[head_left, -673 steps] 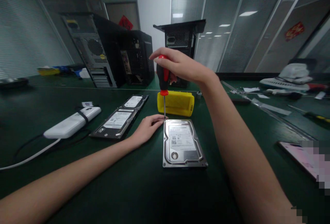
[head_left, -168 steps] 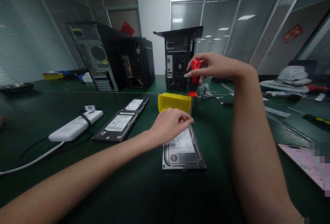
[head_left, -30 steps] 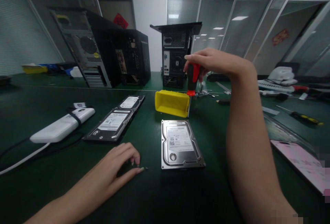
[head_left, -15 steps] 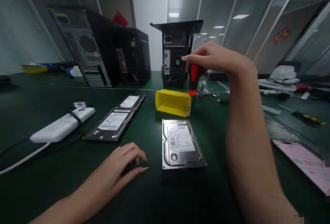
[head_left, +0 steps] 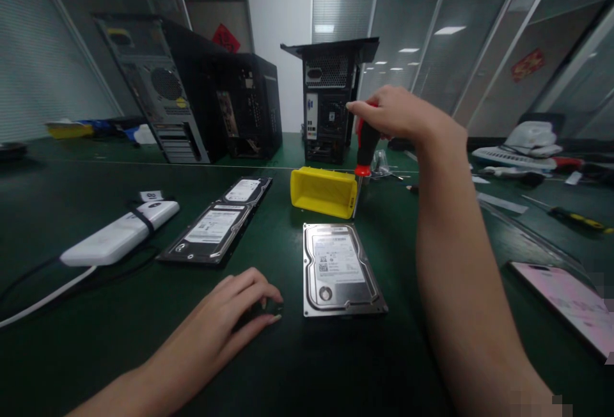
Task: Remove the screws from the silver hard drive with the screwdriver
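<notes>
- Left hand (head_left: 228, 314) has moved off the top end of the silver hard drive (head_left: 340, 276) since the view 5.6 s earlier; it is now left of the drive's lower part, apart from it.
- Left grip: fingers curled, thumb and forefinger slightly parted; whether a tiny item sits between them cannot be told.
- Right hand (head_left: 400, 113) is closed around the handle of the red-and-black screwdriver (head_left: 368, 145), beyond the drive's far right corner. Tool tilted, tip down, just beside the yellow tray (head_left: 322, 194).
- Silver hard drive lies flat, label up, on the green table (head_left: 268, 372), between the forearms.
- Yellow tray stands on its side just beyond the drive.
- Two dark hard drives (head_left: 213, 228) lie end to end, left of the drive.
- White power strip (head_left: 118, 236) is farther left; phone (head_left: 566, 298) well apart, right.
- Computer cases (head_left: 330, 97) stand behind, beyond the drive.
</notes>
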Demonstrator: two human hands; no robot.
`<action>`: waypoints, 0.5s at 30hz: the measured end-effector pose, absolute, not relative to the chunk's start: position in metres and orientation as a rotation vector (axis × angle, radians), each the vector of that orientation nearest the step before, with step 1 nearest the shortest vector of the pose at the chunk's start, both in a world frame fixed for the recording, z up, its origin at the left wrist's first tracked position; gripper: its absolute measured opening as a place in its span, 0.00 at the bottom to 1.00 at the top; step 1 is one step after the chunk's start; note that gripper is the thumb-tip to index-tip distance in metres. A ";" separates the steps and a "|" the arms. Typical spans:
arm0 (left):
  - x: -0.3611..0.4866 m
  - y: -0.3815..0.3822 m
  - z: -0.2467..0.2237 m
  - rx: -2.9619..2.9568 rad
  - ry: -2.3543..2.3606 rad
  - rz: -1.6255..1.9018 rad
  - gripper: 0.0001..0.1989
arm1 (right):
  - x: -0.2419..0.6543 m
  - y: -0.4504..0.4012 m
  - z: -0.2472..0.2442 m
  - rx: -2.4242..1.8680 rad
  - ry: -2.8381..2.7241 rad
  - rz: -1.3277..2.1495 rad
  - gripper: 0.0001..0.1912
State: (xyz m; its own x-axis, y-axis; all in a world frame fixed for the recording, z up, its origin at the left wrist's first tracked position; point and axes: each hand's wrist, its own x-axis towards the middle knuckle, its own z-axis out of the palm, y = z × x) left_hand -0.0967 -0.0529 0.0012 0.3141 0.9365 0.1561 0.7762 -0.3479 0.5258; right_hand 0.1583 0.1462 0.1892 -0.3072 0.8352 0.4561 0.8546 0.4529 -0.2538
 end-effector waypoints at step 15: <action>-0.095 -0.052 0.005 2.294 1.473 0.661 0.09 | 0.165 0.145 0.191 -1.273 -2.179 0.533 0.16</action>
State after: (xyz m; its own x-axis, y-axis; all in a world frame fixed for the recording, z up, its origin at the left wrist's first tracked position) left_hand -0.0949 -0.0516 0.0048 0.3562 0.9125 0.2013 0.7572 -0.4080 0.5100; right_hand 0.1647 0.1453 0.1909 -0.3962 0.8800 0.2621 0.6598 0.4714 -0.5852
